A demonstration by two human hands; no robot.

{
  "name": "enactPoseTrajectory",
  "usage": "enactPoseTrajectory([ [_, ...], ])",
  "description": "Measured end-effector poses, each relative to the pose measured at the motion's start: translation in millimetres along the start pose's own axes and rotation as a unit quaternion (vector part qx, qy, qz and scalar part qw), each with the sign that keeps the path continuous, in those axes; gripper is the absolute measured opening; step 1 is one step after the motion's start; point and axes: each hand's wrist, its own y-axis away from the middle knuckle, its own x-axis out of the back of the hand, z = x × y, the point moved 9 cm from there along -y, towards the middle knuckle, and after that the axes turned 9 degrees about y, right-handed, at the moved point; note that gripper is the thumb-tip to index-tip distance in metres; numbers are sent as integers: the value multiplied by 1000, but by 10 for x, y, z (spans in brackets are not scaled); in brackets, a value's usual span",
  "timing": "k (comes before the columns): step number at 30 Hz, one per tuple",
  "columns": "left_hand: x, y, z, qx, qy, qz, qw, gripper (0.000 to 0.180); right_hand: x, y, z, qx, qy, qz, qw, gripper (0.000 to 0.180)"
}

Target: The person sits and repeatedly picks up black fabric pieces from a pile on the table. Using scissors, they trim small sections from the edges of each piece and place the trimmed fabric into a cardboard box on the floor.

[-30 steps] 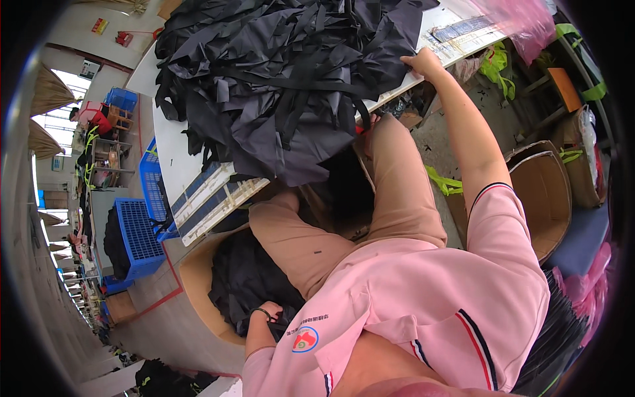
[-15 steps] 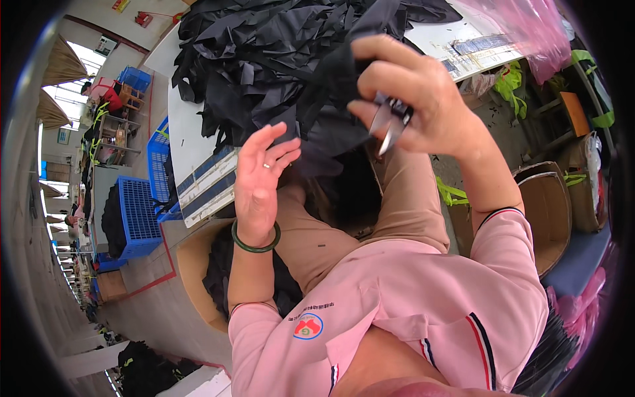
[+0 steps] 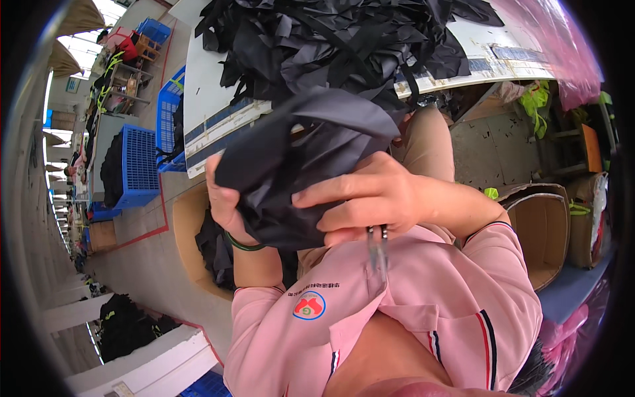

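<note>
A black fabric piece (image 3: 317, 145) hangs bunched in front of my chest, slightly blurred. My left hand (image 3: 223, 204) is closed on its left side; most of those fingers are behind the cloth. My right hand (image 3: 370, 198) presses its fingers on the cloth from the right. Tucked in that same palm is a pair of thread snips (image 3: 378, 253), blades pointing down toward my shirt and smeared by motion. Beyond both hands, a heap of black fabric pieces (image 3: 344, 46) covers much of the white table (image 3: 205, 79).
An open cardboard box (image 3: 188, 231) with black cloth stands by my left side. Blue plastic crates (image 3: 140, 165) are farther left. Another cardboard box (image 3: 539, 238) sits at my right. Pink plastic sheeting (image 3: 562, 46) drapes over the table's right end.
My right hand has come down from over the heap toward my chest, bringing a fabric piece. My left hand, open before, now grips that piece. The view has shifted a little.
</note>
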Motion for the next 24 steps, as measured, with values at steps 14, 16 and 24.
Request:
enactPoseTrajectory([
  [14, 356, 108, -422, 130, 123, 32, 983, 55, -348, 210, 849, -402, -48, -2, 914, 31],
  [16, 527, 120, -604, 145, 102, 84, 980, 41, -267, 189, 836, -375, -3, 19, 927, 23],
  [24, 939, 123, -1322, 303, -85, 66, 947, 43, 96, 498, 1084, -468, 85, 17, 879, 23],
])
